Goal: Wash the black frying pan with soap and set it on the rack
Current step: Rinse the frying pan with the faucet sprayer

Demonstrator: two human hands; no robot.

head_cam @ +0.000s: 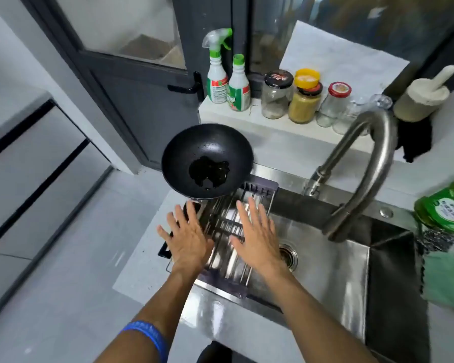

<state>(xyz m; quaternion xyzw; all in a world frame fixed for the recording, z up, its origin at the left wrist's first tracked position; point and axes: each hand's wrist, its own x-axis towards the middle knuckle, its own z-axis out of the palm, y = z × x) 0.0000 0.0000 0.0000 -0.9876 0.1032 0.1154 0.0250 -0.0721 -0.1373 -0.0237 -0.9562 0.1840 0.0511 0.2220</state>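
Head view: black frying pan (207, 161), dark residue pooled inside, on the rack (231, 224); both hands spread flat, holding nothing.

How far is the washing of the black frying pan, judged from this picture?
Apparently nothing is done yet: the round black frying pan sits on the far end of the metal wire rack, with dark residue pooled in its bottom and no suds. In hand: nothing; the left hand and right hand hover open over the rack. Left: soaping from the green soap bottle, rinsing, racking.
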